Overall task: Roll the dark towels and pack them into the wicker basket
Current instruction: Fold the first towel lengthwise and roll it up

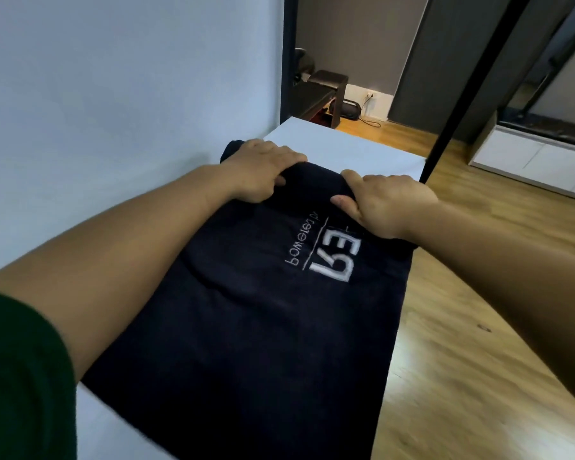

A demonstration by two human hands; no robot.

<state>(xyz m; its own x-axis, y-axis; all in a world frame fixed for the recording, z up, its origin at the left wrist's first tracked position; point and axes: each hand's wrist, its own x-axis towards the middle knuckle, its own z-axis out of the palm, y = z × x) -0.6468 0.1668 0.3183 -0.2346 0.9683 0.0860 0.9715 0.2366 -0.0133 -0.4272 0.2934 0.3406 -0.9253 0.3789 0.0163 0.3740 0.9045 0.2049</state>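
A dark navy towel point(263, 327) with white embroidered lettering lies flat along a white table point(346, 151). Its far end is curled into a short roll. My left hand point(263, 171) grips the roll's left part, fingers over the top and thumb tucked under. My right hand point(385, 204) grips the roll's right part in the same way, near the table's right edge. The towel's right side hangs slightly past that edge. No wicker basket is in view.
A pale wall runs along the table's left side. A black slanted pole point(445, 127) stands just right of the table's far end. Wooden floor point(478, 327) lies to the right, with a white low cabinet point(538, 157) and a dark bench point(326, 91) beyond.
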